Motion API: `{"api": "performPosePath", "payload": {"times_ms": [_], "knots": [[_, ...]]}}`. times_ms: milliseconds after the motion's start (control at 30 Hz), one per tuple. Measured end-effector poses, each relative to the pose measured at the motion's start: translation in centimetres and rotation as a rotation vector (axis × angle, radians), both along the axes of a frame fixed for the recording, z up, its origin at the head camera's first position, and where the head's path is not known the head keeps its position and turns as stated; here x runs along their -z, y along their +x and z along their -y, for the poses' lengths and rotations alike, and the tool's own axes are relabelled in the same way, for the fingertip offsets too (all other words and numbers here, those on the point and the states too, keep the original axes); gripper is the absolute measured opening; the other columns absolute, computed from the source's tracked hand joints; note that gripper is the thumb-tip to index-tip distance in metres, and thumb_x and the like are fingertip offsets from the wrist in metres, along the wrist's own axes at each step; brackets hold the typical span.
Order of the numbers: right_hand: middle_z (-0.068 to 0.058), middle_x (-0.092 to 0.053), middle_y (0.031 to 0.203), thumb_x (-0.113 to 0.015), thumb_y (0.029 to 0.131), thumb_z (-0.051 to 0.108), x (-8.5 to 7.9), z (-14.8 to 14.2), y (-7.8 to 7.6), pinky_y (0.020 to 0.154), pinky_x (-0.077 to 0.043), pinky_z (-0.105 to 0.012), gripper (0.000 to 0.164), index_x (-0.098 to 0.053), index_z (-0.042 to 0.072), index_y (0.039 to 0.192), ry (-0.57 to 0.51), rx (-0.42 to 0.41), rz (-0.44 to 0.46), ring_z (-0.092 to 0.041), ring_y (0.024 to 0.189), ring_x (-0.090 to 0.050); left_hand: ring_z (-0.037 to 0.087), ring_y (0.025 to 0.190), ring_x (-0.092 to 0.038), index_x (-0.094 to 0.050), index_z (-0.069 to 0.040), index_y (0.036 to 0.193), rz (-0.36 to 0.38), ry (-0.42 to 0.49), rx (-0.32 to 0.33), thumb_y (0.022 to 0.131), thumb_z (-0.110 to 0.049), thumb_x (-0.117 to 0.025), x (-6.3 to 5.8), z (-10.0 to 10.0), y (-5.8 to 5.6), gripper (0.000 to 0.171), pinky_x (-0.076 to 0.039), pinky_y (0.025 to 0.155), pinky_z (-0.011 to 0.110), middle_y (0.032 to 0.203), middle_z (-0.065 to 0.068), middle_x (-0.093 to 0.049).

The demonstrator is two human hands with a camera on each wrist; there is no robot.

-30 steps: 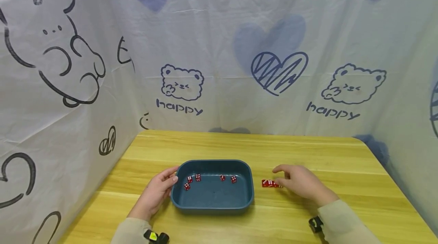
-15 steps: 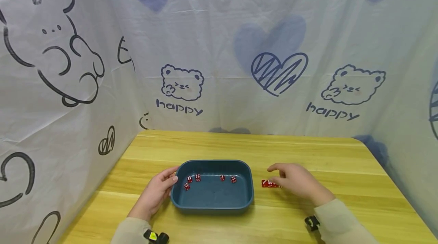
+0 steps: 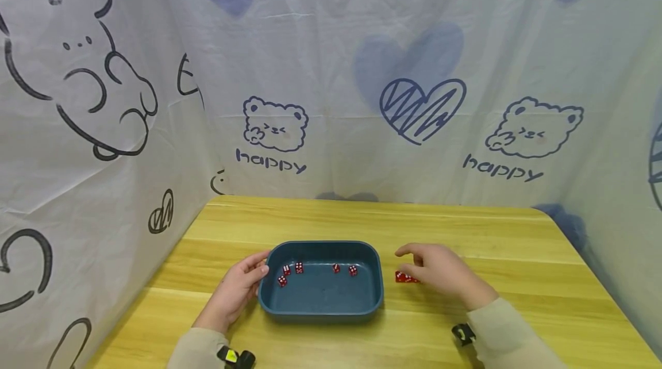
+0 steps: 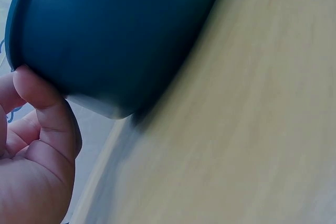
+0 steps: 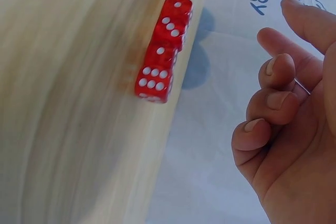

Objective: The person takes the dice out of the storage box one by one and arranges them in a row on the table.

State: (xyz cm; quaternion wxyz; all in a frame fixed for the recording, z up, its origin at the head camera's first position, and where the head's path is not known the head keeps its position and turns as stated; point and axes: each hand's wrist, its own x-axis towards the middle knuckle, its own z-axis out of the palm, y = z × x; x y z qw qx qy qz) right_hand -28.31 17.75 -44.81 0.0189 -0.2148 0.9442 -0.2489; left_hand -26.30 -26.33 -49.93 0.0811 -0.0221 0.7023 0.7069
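A dark teal plastic tray [image 3: 323,300] stands on the table with several red dice inside, two near its right half and the others, such as one die [image 3: 281,281], toward the left. My left hand [image 3: 239,288] holds the tray's left end, thumb at the rim; the left wrist view shows the thumb [image 4: 37,90] against the tray wall [image 4: 115,40]. Right of the tray lies a short row of red dice [image 5: 163,51], set end to end. Over its right end hovers my right hand [image 3: 439,268], fingers loosely bent with nothing in them; it partly hides the row in the head view.
The yellow wood-grain table [image 3: 331,346] ends at a white printed cloth [image 3: 336,173] at the back, with more cloth at both sides. Bare tabletop shows between the tray and the row of dice.
My right hand has slid left toward the tray, now covering more of the row of dice. The left hand and the tray have stayed where they were.
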Motion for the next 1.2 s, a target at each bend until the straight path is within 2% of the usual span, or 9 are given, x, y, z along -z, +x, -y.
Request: {"api": "performPosePath", "payload": {"times_ms": [200,500,800,1200], "knots": [[0.008,-0.050,0.066,-0.071,0.094,0.042,-0.4,0.6,-0.1,0.053,-0.037,-0.028,0.031,-0.072,0.026,0.120,-0.010,-0.010,0.000,-0.009,0.056,-0.043,0.017,0.080,-0.054,-0.048,-0.003,0.148,0.000,-0.006,-0.014,0.105,-0.009,-0.054,0.1,0.0,-0.1,0.044,-0.049,0.063,0.022,0.115,0.015,-0.056],[0.009,-0.049,0.066,-0.070,0.095,0.043,-0.9,1.4,-0.1,0.053,-0.037,-0.028,0.032,-0.071,0.024,0.121,-0.008,-0.040,-0.021,-0.008,0.054,-0.043,0.014,0.081,-0.057,-0.044,0.000,0.151,-0.009,0.002,0.023,0.105,-0.010,-0.054,-0.1,0.0,0.1,0.048,-0.050,0.065,0.023,0.117,0.015,-0.056],[0.007,-0.051,0.065,-0.071,0.096,0.033,-1.7,2.9,0.1,0.052,-0.039,-0.029,0.031,-0.071,0.020,0.123,-0.009,-0.039,-0.003,-0.010,0.053,-0.045,0.014,0.082,-0.058,-0.044,0.000,0.151,-0.009,0.007,0.023,0.105,-0.009,-0.054,-0.1,0.0,0.2,0.047,-0.051,0.065,0.023,0.118,0.016,-0.057],[0.007,-0.051,0.064,-0.071,0.095,0.043,-2.0,4.7,-0.2,0.053,-0.039,-0.030,0.036,-0.070,0.023,0.125,0.005,-0.069,0.004,-0.010,0.050,-0.048,0.016,0.080,-0.058,-0.046,-0.001,0.149,-0.007,0.007,0.006,0.105,-0.010,-0.055,0.1,0.0,0.0,0.046,-0.051,0.064,0.024,0.115,0.014,-0.057]]}}
